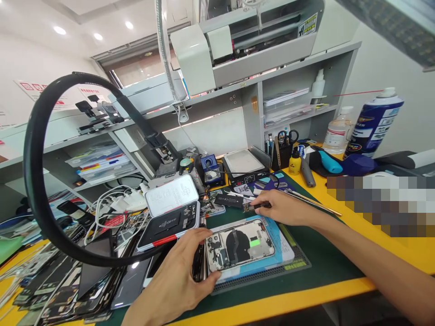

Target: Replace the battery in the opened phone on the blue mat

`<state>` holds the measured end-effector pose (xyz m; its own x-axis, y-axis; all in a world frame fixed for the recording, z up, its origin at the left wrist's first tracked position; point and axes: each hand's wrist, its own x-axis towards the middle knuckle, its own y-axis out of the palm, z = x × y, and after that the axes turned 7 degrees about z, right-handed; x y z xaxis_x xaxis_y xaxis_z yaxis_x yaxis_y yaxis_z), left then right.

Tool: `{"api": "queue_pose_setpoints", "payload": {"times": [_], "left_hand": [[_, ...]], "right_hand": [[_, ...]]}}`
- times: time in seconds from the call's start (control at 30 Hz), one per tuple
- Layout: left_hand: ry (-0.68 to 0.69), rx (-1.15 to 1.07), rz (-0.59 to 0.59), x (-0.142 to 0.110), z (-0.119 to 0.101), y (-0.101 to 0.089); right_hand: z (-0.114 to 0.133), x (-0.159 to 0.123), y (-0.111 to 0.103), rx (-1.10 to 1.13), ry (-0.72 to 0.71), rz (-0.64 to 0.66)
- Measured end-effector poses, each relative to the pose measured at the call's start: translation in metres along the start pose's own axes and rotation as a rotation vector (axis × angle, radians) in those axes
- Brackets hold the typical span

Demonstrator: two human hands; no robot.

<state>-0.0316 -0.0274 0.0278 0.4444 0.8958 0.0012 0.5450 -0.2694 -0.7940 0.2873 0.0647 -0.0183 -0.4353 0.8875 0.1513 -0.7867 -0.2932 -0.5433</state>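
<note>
An opened phone housing [234,244], bare inside with a black round pad and a green sticker, lies on a blue and white box [287,246]. Thumb and fingers of my left hand [176,271] grip its left end from both edges. Beyond the housing, my right hand [290,207] pinches a small dark circuit board [249,207], partly covered by the fingers. A black phone battery [228,200] lies just left of that board. Behind my left hand stands an open white case [171,194] with a dark phone part in its lower half.
Stacked phone screens and parts [78,276] crowd the left side. A black flexible arm [30,158] loops over them. Behind are a blue soldering station [210,170] and a heating plate [244,163]. A yellow bottle [295,163] and a blue spray can [374,122] stand right.
</note>
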Motion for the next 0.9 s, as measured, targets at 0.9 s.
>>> {"api": "queue_pose_setpoints", "payload": {"times": [0.9], "left_hand": [[-0.008, -0.056, -0.106, -0.006, 0.005, 0.018]], "right_hand": [[-0.012, 0.002, -0.010, 0.007, -0.041, -0.040]]}}
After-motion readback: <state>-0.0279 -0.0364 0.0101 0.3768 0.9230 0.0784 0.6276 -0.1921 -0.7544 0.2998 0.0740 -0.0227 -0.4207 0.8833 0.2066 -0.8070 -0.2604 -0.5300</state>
